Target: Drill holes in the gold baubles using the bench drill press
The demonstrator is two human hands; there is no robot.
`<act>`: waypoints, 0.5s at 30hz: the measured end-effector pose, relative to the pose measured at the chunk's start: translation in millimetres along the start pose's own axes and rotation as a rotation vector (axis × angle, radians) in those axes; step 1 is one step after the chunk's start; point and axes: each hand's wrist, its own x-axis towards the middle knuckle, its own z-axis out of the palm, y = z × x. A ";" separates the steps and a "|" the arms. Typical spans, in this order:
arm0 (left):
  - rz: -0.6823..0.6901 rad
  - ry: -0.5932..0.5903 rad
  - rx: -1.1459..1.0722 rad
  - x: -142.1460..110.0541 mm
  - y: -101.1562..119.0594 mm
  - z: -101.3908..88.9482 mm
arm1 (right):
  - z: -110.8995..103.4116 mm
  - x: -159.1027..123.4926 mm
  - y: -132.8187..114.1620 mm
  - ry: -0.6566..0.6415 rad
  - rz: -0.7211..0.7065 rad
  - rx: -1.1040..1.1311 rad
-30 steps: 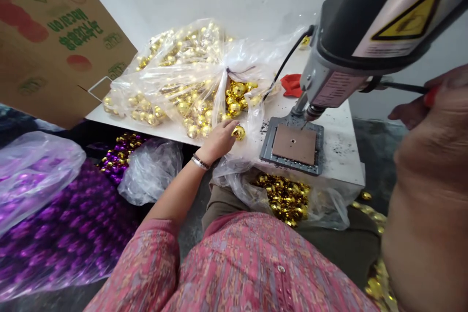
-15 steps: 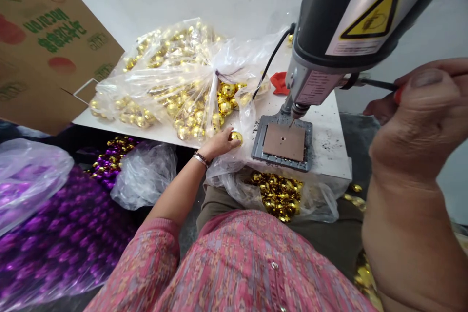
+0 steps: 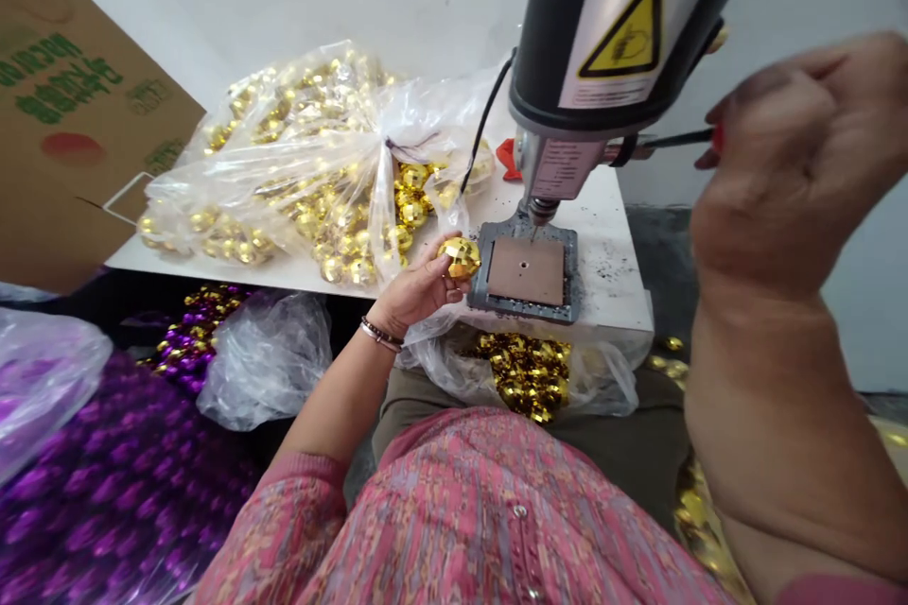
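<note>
At the left edge, a cardboard box [image 3: 106, 142] is seen above purple balls [image 3: 106, 492]. Near the centre, a gold ball [image 3: 460, 258] is pinched between the thumb and fingers of the left hand [image 3: 418, 288], just beside the drill press base [image 3: 573, 302]. In the upper right of the frame, the red-tipped lever [image 3: 681, 139] of the drill press [image 3: 596, 38] is gripped by the curled right hand [image 3: 794, 151].

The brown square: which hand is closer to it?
Left. The left hand, holding a gold ball, is just left of the brown square; the right hand is raised farther off to its right, on the lever.
</note>
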 end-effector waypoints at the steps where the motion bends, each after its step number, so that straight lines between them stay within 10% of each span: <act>1: -0.028 -0.014 -0.006 5.3 -2.1 4.1 | 0.5 10.5 -4.9 -0.011 -0.012 -0.024; 9: -0.128 0.000 0.101 44.5 -9.9 29.0 | 24.2 85.9 -16.3 -0.114 0.161 -0.051; 15: -0.046 0.022 0.442 55.6 -2.5 50.8 | 36.6 94.9 2.5 -0.128 0.032 0.110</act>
